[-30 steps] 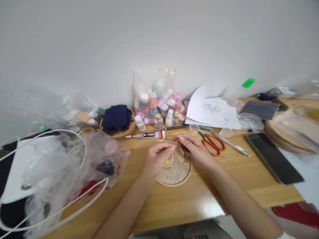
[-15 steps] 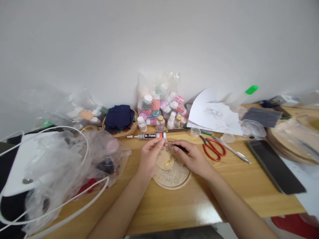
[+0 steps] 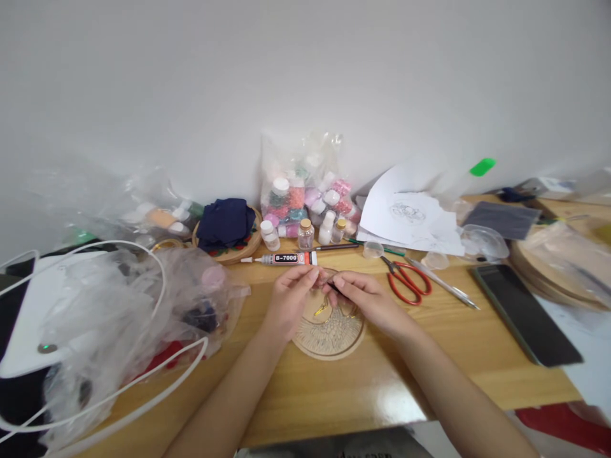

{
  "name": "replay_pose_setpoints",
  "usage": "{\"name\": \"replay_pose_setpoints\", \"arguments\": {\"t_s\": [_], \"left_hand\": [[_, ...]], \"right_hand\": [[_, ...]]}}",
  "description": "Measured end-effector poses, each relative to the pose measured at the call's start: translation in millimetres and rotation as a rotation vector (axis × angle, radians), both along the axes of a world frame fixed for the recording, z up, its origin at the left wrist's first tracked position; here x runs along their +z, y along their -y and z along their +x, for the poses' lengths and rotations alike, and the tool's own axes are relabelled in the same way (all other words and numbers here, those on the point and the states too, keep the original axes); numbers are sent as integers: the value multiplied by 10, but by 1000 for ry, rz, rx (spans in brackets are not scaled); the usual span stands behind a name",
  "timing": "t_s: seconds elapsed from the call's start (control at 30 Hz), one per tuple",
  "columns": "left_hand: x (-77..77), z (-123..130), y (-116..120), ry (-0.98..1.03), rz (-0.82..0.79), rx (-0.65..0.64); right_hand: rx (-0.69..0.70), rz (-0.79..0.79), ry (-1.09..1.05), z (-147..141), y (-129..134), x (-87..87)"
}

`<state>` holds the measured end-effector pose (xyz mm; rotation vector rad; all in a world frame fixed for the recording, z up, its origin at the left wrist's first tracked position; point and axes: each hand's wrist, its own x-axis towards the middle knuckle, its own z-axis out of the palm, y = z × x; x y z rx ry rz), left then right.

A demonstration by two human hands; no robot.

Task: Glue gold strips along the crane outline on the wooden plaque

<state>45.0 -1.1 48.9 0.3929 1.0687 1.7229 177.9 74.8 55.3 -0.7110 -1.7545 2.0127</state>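
Observation:
A round carved wooden disc (image 3: pixel 329 337) with a fine textured pattern and a small yellow piece (image 3: pixel 321 311) lies on the table under both hands. Above its far edge my left hand (image 3: pixel 293 299) is closed, thumb and fingertips pinched together; whatever sits between them is too small to make out. Close beside it, my right hand (image 3: pixel 372 299) is closed around a thin black tool (image 3: pixel 333 286), mostly hidden by the fingers. The fingertips of both hands nearly meet.
Behind the hands lie a B-7000 glue tube (image 3: pixel 286 258), small bottles (image 3: pixel 306 234) and a bag of coloured jars (image 3: pixel 305 184). Red-handled scissors (image 3: pixel 409 283), a silver pen (image 3: pixel 451 286) and a phone (image 3: pixel 527 315) are at right. Plastic bags (image 3: pixel 119 318) and a white cable (image 3: pixel 157 397) crowd the left.
My right hand has turned slightly, with its fingers curled further over the black tool, so less of it shows. My left hand keeps its pinch. The whole view has shifted slightly.

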Motion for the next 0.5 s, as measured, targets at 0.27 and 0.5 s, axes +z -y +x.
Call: {"name": "replay_pose_setpoints", "arguments": {"t_s": [0.27,0.5], "left_hand": [[-36,2,15,-87,-40,13],[-10,-7,22,-93,-60,-1]], "right_hand": [[19,-17,23,5,15,62],[-1,10,36,2,16,52]]}}
